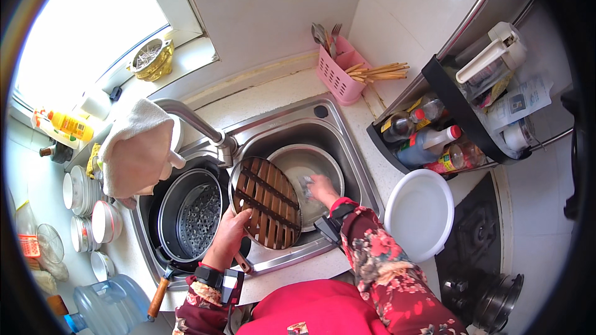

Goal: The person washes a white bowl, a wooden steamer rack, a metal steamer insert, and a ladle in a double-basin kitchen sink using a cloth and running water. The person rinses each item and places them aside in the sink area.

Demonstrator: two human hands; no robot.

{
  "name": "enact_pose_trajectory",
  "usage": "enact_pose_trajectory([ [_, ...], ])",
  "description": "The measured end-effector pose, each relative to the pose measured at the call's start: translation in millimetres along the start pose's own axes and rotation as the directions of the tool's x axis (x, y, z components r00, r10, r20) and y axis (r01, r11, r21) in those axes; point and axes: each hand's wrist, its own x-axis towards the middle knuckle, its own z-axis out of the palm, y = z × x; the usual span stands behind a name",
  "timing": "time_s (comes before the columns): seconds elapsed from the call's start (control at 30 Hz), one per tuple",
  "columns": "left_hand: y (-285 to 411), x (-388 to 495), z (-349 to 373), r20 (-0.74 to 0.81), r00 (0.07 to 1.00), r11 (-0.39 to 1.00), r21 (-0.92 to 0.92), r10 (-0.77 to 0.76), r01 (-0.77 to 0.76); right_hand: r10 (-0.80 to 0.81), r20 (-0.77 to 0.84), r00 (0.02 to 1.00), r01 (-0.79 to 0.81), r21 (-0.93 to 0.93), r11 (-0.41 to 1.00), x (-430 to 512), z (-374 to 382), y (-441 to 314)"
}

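My left hand [229, 235] grips the lower left edge of a round rack of dark wooden slats [267, 202]. The rack is tilted up over the divider between the two sink bowls. My right hand [322, 189] reaches into a metal basin [337, 165] with water in it, which sits in the right sink bowl [298, 135]. A small silvery scourer [306, 185], blurred, shows at the right fingertips. In the left bowl stands a deep dark pot [163, 223] with a perforated insert [200, 216] inside.
The faucet [195, 118] arches behind the sink, with a pale towel [135, 149] nearby. White bowls [86, 190] are stacked at left, above a water jug [111, 300]. A white plastic basin [419, 216] stands right of the sink, below a bottle rack [391, 149]. A pink utensil holder [340, 77] is behind.
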Motion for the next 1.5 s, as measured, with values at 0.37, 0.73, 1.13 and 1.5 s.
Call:
enact_pose_trajectory([
  [0.37,-2,3,26,0.040,0.995,0.993,-0.076,0.093,-0.090,-0.687,-0.143,0.712,0.683,-0.083,0.725,-81,22,-113],
  [0.73,0,-14,31,0.045,0.996,0.995,-0.058,0.078,-0.075,-0.567,-0.373,0.735,0.603,-0.024,0.798,-33,-17,-100],
  [1.13,6,-21,30,0.027,0.990,0.989,-0.054,0.139,-0.137,-0.410,-0.141,0.901,0.335,-0.376,0.864,-33,-36,-70],
  [1.5,9,-26,38,0.068,0.985,0.987,-0.032,0.160,-0.158,-0.712,-0.182,0.679,0.578,-0.466,0.670,-16,-22,-81],
])
